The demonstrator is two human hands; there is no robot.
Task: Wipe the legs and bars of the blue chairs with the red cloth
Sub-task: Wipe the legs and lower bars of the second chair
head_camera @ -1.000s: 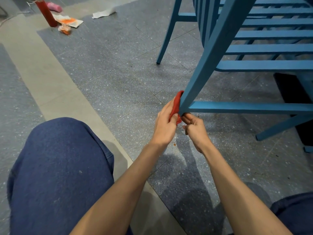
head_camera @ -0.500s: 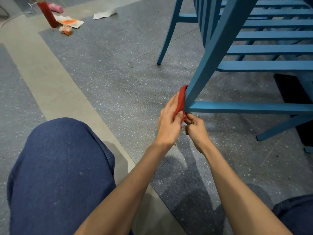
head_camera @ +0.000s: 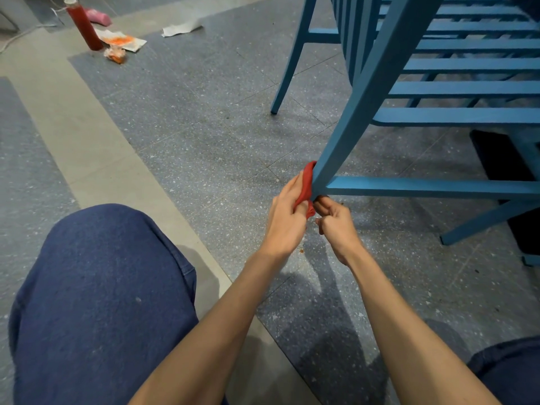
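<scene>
Hands: left hand [head_camera: 287, 220] and right hand [head_camera: 336, 226] are gripping cloth [head_camera: 306, 185] round leg [head_camera: 359, 97].
Tip: keeping it taut probably helps, imo.

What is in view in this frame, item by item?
blue chairs: more than one, exact count unclear, blue, upper right
red cloth: one, red, against the nearest chair's leg
bottle: one, red, upright, far upper left
pink object: one, pink, behind the bottle
stained paper: one, white with orange, beside the bottle
paper scrap: one, white, top centre
knee: one, dark blue trousers, lower left
left hand: holds cloth to leg
right hand: pinches cloth's lower end
</scene>
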